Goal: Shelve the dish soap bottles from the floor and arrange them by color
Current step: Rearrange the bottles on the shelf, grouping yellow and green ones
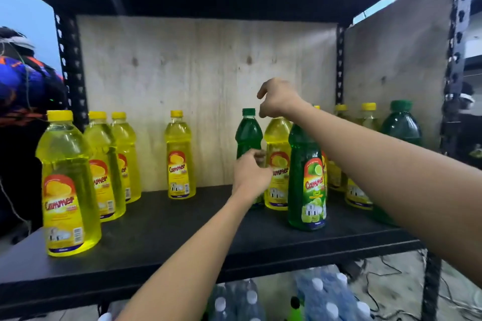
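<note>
On the black shelf [156, 229] stand yellow and green dish soap bottles. My left hand [250, 172] is closed around the lower body of a green bottle [247, 135] at the back middle. Beside it stands a yellow bottle [277, 143]; my right hand [279, 99] hovers at its top with thumb and fingers curled apart, hiding the cap. A second green bottle [306, 177] stands in front, under my right forearm. Several yellow bottles [67, 185] line the left side, with one [180, 156] alone near the back. More yellow bottles [365, 122] and a green one [401, 122] are at the right.
A plywood panel [182, 73] closes the back and right side of the shelf bay. Another shelf hangs dark overhead. Shrink-wrapped packs of water bottles [326, 294] sit below. Another person [23, 81] stands beyond the left upright. Cables lie on the floor at the lower right.
</note>
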The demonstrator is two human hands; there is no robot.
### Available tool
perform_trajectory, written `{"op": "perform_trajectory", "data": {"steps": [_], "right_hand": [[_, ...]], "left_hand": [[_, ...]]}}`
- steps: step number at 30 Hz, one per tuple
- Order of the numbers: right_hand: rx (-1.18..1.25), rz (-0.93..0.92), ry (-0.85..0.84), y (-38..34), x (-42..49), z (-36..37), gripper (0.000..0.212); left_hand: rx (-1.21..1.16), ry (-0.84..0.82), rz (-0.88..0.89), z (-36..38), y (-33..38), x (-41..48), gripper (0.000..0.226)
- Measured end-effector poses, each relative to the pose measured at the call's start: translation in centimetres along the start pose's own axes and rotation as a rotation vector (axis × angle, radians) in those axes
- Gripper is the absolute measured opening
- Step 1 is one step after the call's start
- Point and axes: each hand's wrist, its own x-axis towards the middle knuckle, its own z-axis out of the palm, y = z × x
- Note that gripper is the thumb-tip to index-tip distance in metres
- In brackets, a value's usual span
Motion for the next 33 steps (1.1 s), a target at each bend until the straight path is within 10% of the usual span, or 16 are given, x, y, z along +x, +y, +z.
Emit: {"op": "perform_trajectory", "data": {"steps": [12, 33], "right_hand": [[-0.497, -0.018, -0.382, -0.2, 2.8, 1.9, 0.067], [-0.068, -0.088, -0.271, -2.1, -3.3, -3.3, 0.053]], "left_hand": [[0.171, 0.093, 0.031, 3.5, -1.7, -0.3, 0.049], [-0.008, 0.246, 0.1, 3.3, -2.9, -4.9, 0.081]]}}
